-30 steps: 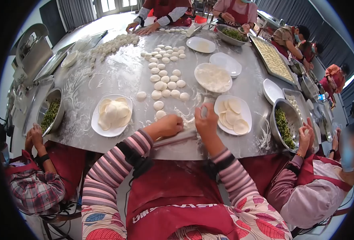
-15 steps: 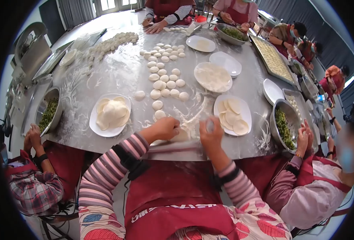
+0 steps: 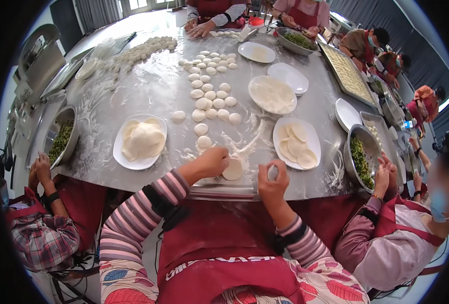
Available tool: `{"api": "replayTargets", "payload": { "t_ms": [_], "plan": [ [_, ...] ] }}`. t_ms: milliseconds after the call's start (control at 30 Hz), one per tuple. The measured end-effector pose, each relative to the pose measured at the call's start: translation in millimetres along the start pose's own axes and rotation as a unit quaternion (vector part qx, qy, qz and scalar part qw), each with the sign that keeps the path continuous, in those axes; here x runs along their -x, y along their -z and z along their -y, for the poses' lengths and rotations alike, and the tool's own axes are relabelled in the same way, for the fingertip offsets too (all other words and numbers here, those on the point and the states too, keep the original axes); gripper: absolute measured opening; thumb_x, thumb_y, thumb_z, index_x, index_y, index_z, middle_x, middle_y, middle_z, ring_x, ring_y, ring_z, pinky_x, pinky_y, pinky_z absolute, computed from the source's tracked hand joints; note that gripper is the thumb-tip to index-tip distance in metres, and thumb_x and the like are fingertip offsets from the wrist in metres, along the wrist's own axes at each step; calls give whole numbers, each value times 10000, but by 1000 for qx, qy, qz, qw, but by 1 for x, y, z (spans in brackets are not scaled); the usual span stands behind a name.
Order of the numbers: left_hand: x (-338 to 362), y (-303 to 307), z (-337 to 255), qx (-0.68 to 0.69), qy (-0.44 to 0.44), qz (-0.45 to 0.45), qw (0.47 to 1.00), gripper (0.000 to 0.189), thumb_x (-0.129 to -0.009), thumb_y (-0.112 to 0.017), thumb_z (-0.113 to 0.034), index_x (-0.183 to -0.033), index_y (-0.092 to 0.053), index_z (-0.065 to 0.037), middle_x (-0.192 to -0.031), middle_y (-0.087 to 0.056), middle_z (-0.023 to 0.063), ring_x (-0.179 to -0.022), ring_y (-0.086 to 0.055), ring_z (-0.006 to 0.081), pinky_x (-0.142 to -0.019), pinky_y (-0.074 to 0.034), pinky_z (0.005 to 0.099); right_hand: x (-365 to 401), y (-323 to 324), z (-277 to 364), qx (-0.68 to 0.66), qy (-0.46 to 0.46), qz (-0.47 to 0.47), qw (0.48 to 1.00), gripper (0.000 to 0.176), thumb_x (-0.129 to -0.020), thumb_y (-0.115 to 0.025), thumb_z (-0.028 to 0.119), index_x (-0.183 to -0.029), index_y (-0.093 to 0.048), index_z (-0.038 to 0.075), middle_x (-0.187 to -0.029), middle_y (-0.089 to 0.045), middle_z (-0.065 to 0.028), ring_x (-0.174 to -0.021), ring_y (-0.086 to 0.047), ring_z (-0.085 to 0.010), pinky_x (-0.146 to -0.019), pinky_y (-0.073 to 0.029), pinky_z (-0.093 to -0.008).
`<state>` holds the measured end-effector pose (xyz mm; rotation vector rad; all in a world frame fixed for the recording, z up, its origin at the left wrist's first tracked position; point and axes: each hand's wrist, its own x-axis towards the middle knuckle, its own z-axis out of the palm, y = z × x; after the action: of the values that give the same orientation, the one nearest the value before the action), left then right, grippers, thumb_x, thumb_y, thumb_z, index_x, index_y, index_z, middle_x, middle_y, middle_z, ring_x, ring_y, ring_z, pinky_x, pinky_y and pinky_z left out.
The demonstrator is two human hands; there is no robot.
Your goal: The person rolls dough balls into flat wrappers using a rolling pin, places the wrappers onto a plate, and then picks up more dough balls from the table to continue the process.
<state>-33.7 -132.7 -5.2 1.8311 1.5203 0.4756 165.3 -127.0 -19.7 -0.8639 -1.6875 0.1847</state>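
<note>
Thin, round, pale dough disc (image 3: 232,169) lies flat on floured grey metal table (image 3: 151,99), near the front edge. Left hand (image 3: 213,161): fingers curled together at disc's left edge; cannot tell if they grip it. Right hand (image 3: 273,182): apart from disc, fingers bent; cannot tell if anything is held. White squarish plate (image 3: 313,138) of flat dough rounds beyond.

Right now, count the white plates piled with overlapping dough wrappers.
2: one plate left of the left hand, another plate just beyond the right hand. The pale layers on two farther plates can't be identified, so more are possible.
</note>
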Motion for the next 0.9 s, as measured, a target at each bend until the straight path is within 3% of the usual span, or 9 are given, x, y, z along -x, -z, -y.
{"api": "replayTargets", "payload": {
  "t_ms": [33, 67, 100, 133, 233, 500, 700, 833, 900],
  "plan": [
    [4, -1, 0, 79, 31, 17, 996, 198, -782, -533, -152, -849, -579, 30, -801, -597, 233, -783, -582, 383, -700, -444, 428, 5, 4, 3, -29, -24, -5, 999, 284, -708, -636, -15, -930, -467, 35, -697, -541, -146, -549, -541, -318, -513, -441, -375],
    [6, -5, 1, 41, -26, -8, 999, 197, -788, -525, -145, -860, -577, 31, -794, -606, 220, -765, -594, 353, -686, -449, 405, -1, -1, -3, 94, 50, 11, 994, 272, -707, -635, -25, -915, -472, 36, -695, -536, -149, -553, -541, -322, -509, -435, -377],
    [5, -9, -2, 38, -27, 3, 999, 197, -788, -525, -145, -860, -577, 31, -794, -606, 220, -765, -594, 353, -686, -449, 405, -11, -15, -8, 10, -11, -21, 1000, 254, -715, -637, -6, -907, -479, 45, -693, -536, -151, -560, -546, -335, -500, -429, -382],
    [0, -10, -7, 12, -14, -28, 999, 202, -769, -536, -161, -858, -589, 13, -814, -610, 216, -784, -591, 362, -703, -451, 415, -21, -27, -20, 121, 39, 34, 991, 245, -725, -640, 25, -910, -482, 51, -710, -548, -162, -583, -555, -353, -499, -425, -395],
    [-17, -9, -9, -8, 2, -67, 998, 214, -761, -539, -193, -842, -601, -5, -830, -619, 203, -800, -590, 366, -717, -454, 422, -44, -50, -23, -4, -64, 27, 998, 211, -735, -632, 36, -882, -484, 66, -724, -545, -128, -603, -554, -333, -527, -426, -394],
    [-4, -5, 5, 37, -12, 15, 999, 164, -744, -568, -99, -860, -569, 17, -797, -606, 185, -764, -589, 321, -685, -452, 391, -2, -8, -3, 28, -11, -25, 999, 237, -712, -640, 13, -890, -485, 32, -694, -538, -153, -574, -546, -354, -518, -435, -387],
    [-30, -11, 4, -5, -22, -41, 999, 162, -744, -558, -91, -865, -567, 17, -811, -605, 192, -767, -587, 323, -688, -452, 389, -46, -49, -18, -7, -41, 9, 999, 194, -748, -622, 59, -882, -482, 55, -682, -545, -187, -630, -548, -410, -513, -421, -429],
    [-10, -5, 5, 10, -11, -12, 1000, 173, -771, -528, -120, -852, -574, 25, -819, -606, 208, -785, -587, 343, -700, -450, 397, -5, -7, -6, 27, 6, -13, 1000, 244, -720, -645, 26, -901, -481, 34, -709, -549, -172, -606, -561, -362, -533, -440, -403],
    [-3, -1, 8, 34, 3, -26, 999, 185, -779, -518, -133, -846, -578, 29, -819, -607, 213, -790, -586, 350, -703, -448, 399, 8, 5, 2, -30, -47, -5, 998, 257, -707, -649, 9, -900, -480, 24, -704, -542, -160, -586, -552, -335, -532, -442, -383]
  ]
}}
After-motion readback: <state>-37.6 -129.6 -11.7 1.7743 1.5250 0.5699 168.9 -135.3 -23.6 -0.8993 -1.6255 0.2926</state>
